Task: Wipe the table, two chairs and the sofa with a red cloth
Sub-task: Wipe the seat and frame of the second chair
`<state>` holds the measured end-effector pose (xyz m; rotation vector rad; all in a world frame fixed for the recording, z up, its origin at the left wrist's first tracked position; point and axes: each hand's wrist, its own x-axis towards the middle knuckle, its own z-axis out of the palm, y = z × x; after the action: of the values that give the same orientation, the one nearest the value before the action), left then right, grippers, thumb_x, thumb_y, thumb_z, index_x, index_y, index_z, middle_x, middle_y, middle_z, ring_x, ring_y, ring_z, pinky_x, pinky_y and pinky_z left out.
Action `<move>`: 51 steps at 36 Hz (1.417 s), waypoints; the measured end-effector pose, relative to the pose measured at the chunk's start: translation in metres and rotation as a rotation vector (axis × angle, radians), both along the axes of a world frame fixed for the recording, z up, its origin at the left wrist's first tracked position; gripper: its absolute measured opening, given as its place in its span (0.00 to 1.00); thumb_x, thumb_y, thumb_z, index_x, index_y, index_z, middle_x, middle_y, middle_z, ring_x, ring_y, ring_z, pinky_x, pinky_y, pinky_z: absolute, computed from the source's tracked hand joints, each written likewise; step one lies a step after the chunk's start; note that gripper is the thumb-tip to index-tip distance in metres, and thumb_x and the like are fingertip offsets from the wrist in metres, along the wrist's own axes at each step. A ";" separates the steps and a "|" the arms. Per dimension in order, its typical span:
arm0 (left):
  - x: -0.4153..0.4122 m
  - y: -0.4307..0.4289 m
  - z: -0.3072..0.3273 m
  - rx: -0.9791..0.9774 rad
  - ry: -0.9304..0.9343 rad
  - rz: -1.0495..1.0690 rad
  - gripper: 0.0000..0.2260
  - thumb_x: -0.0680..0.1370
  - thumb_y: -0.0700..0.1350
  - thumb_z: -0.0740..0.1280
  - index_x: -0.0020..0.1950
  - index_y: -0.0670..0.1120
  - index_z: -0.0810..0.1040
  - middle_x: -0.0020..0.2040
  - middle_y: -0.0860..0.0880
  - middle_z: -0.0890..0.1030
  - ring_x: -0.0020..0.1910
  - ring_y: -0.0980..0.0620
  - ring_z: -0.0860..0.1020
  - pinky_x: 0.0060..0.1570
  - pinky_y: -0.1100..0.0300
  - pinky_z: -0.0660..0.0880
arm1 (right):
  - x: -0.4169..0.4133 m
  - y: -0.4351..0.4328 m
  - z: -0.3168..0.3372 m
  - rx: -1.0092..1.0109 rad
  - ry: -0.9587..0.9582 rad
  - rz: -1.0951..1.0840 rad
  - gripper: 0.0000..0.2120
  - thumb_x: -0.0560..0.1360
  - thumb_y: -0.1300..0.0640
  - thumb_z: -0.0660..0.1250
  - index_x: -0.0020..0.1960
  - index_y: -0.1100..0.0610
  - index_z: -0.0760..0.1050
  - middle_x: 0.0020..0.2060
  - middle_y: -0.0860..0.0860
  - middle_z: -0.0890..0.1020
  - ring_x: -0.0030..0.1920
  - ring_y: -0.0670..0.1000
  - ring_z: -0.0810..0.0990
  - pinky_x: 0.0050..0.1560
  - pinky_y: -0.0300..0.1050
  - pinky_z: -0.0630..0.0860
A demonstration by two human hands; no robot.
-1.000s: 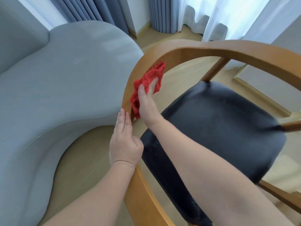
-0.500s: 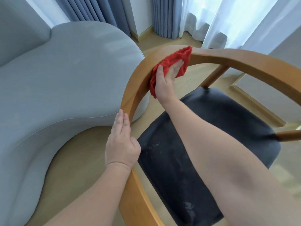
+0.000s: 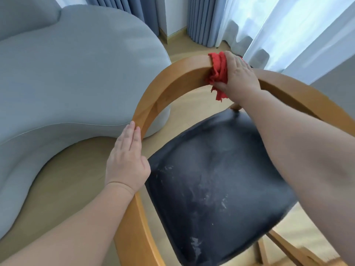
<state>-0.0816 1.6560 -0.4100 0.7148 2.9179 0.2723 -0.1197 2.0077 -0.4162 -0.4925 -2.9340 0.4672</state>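
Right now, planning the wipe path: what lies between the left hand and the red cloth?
In the head view, only bare wooden chair rail runs from the left hand to the red cloth.

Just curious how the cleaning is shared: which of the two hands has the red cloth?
The right hand: it holds the red cloth on the chair's wooden rail. The left hand holds no cloth and rests flat on the rail lower down.

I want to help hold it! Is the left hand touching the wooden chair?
Touching. The head view shows the left hand lying flat against the chair's wooden rail, no gap.
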 end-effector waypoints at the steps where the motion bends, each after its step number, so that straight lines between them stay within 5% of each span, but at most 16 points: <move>1: 0.000 0.000 0.000 -0.005 0.016 -0.008 0.28 0.71 0.39 0.56 0.72 0.36 0.66 0.74 0.40 0.65 0.72 0.43 0.64 0.69 0.51 0.62 | -0.002 0.001 -0.003 0.010 -0.001 -0.004 0.40 0.73 0.40 0.67 0.76 0.54 0.54 0.73 0.53 0.65 0.75 0.55 0.60 0.75 0.55 0.54; 6: -0.003 -0.001 -0.005 -0.060 0.092 -0.141 0.28 0.72 0.41 0.50 0.71 0.34 0.66 0.72 0.38 0.66 0.71 0.42 0.64 0.73 0.52 0.53 | -0.007 0.003 -0.014 0.047 -0.008 -0.038 0.38 0.74 0.44 0.67 0.76 0.53 0.53 0.73 0.54 0.64 0.75 0.57 0.58 0.76 0.55 0.52; 17: -0.010 0.003 -0.013 -0.307 0.121 -0.508 0.25 0.74 0.40 0.48 0.68 0.40 0.74 0.70 0.37 0.70 0.71 0.39 0.67 0.72 0.46 0.53 | -0.006 0.002 -0.010 0.030 -0.009 -0.050 0.36 0.73 0.46 0.68 0.76 0.53 0.55 0.72 0.53 0.65 0.73 0.56 0.61 0.75 0.52 0.54; 21: -0.008 0.012 -0.002 -0.521 0.100 -0.566 0.25 0.80 0.42 0.45 0.78 0.45 0.51 0.78 0.38 0.46 0.77 0.39 0.44 0.72 0.43 0.34 | -0.007 0.003 -0.013 0.018 -0.028 -0.081 0.37 0.73 0.46 0.68 0.76 0.51 0.55 0.72 0.53 0.65 0.73 0.55 0.61 0.75 0.52 0.54; 23: -0.004 0.021 -0.003 -0.620 0.079 -0.618 0.25 0.81 0.44 0.47 0.78 0.44 0.47 0.78 0.38 0.43 0.76 0.38 0.41 0.69 0.41 0.31 | -0.006 0.006 -0.015 0.030 -0.032 -0.099 0.36 0.73 0.46 0.68 0.76 0.52 0.55 0.72 0.53 0.65 0.72 0.55 0.61 0.75 0.52 0.54; 25: 0.000 0.037 -0.009 -0.576 0.019 -0.632 0.23 0.80 0.44 0.52 0.75 0.44 0.56 0.75 0.39 0.56 0.76 0.39 0.51 0.72 0.44 0.36 | -0.003 0.009 -0.017 0.051 -0.033 -0.110 0.36 0.73 0.47 0.68 0.75 0.52 0.55 0.72 0.53 0.66 0.72 0.55 0.61 0.75 0.52 0.54; 27: 0.008 0.056 -0.013 -0.413 -0.131 -0.578 0.19 0.77 0.42 0.57 0.68 0.47 0.65 0.67 0.45 0.68 0.67 0.45 0.65 0.72 0.52 0.52 | 0.001 0.015 -0.019 0.070 -0.042 -0.114 0.35 0.74 0.46 0.67 0.75 0.51 0.55 0.72 0.53 0.66 0.73 0.56 0.62 0.75 0.53 0.55; 29: 0.018 0.074 -0.019 -0.253 -0.206 -0.570 0.15 0.76 0.41 0.58 0.63 0.47 0.68 0.60 0.49 0.72 0.57 0.48 0.71 0.59 0.58 0.64 | 0.006 0.024 -0.018 0.104 -0.065 -0.117 0.35 0.74 0.45 0.66 0.75 0.52 0.56 0.71 0.53 0.67 0.72 0.56 0.63 0.74 0.54 0.57; 34: 0.048 0.104 -0.032 -0.114 -0.275 -0.635 0.14 0.74 0.40 0.59 0.59 0.45 0.74 0.54 0.49 0.77 0.48 0.47 0.76 0.49 0.53 0.74 | 0.025 0.055 -0.014 0.303 -0.174 -0.097 0.32 0.76 0.40 0.63 0.74 0.54 0.58 0.68 0.56 0.70 0.69 0.59 0.67 0.71 0.54 0.60; 39: 0.069 0.126 -0.040 0.011 -0.217 -0.624 0.13 0.64 0.40 0.61 0.45 0.44 0.79 0.38 0.49 0.79 0.31 0.47 0.76 0.28 0.55 0.75 | 0.029 0.063 -0.012 0.342 -0.204 -0.068 0.33 0.77 0.39 0.61 0.74 0.55 0.58 0.66 0.56 0.71 0.66 0.59 0.69 0.68 0.55 0.61; 51: 0.083 0.159 -0.041 0.040 -0.269 -0.644 0.14 0.65 0.39 0.61 0.47 0.45 0.79 0.38 0.50 0.79 0.31 0.47 0.76 0.28 0.54 0.76 | 0.052 0.091 -0.008 0.297 -0.224 -0.068 0.36 0.74 0.35 0.60 0.73 0.56 0.59 0.65 0.55 0.72 0.65 0.59 0.70 0.67 0.55 0.63</move>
<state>0.0011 1.8149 -0.4514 1.4352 2.2874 0.3197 -0.0679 2.0989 -0.4239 -0.6367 -3.1066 -0.0379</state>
